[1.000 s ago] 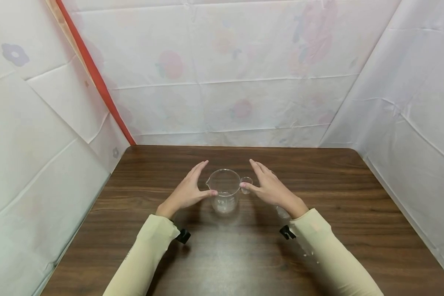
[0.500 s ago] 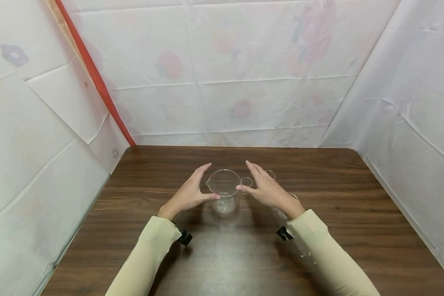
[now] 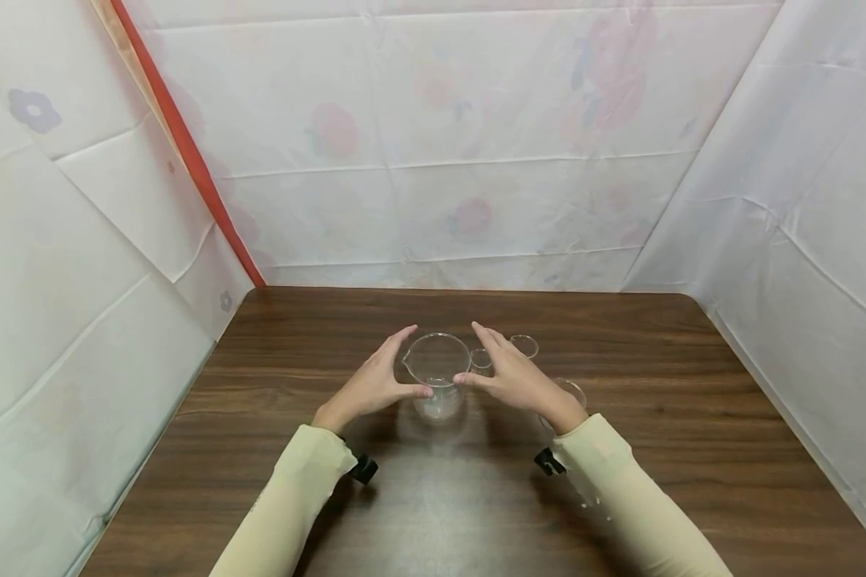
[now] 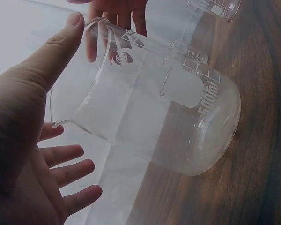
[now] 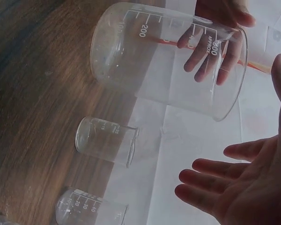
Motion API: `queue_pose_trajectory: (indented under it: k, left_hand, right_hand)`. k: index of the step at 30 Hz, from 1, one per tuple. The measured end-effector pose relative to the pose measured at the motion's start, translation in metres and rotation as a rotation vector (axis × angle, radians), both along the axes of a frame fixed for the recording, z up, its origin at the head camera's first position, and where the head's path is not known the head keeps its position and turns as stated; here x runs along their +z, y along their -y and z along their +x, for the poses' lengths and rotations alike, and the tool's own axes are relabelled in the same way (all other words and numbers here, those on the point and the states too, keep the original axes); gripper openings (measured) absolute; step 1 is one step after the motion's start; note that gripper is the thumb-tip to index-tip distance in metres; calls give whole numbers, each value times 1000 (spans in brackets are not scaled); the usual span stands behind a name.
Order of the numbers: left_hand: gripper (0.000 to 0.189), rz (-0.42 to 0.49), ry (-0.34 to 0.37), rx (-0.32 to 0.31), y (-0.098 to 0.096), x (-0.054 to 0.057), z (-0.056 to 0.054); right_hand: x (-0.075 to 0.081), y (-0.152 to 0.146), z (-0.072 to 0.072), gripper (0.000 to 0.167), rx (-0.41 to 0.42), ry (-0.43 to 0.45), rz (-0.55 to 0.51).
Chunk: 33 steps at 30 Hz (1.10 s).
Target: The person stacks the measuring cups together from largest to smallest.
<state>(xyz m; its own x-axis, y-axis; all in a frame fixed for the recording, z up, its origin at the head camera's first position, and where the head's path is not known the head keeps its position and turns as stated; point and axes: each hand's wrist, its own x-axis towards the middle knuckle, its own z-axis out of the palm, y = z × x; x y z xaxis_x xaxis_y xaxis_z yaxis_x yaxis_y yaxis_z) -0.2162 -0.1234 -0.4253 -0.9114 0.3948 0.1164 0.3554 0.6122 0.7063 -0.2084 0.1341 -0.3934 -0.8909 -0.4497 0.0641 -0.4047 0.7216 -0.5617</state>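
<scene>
A large clear glass beaker (image 3: 439,361), marked 500ml in the left wrist view, stands upright on the brown wooden table (image 3: 433,497). My left hand (image 3: 372,383) is at its left side, fingers straight and spread, thumb near the front rim. Opposite it, my right hand (image 3: 514,375) has straight fingers on the right side and its thumb near the front of the rim. Fingers of the right hand (image 5: 201,185) show a gap from the glass in the right wrist view. Neither hand curls round the beaker.
Right of the big beaker stand a tiny beaker (image 3: 480,359), a small beaker (image 3: 524,346), and another glass vessel (image 3: 572,391) partly hidden by the right wrist. White printed sheets (image 3: 433,160) wall the table's back and sides. A red strip (image 3: 188,152) runs down the back left corner.
Both hands have come slightly closer together around the big beaker, the right moving left and a little nearer. More of the glassware behind the right hand shows now. The beaker has stayed in place.
</scene>
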Motion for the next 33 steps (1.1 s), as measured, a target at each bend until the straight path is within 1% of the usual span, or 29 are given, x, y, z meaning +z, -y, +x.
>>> queue_pose_trajectory:
  k: [4, 15, 21, 26, 33]
  left_hand:
    - [109, 10, 4, -8, -1, -2, 0]
    - [106, 27, 9, -29, -2, -6, -1]
    - [105, 27, 13, -23, -3, -7, -2]
    - [104, 31, 34, -19, -3, -8, -1]
    - [103, 42, 52, -24, -3, -13, -2]
  right_hand:
    - [-3, 1, -1, 101, 11, -9, -3]
    - [-10, 5, -2, 108, 25, 7, -23]
    - [-10, 8, -4, 106, 28, 17, -21]
    - [-9, 12, -4, 104, 39, 21, -21]
    - [-15, 15, -5, 104, 47, 19, -23]
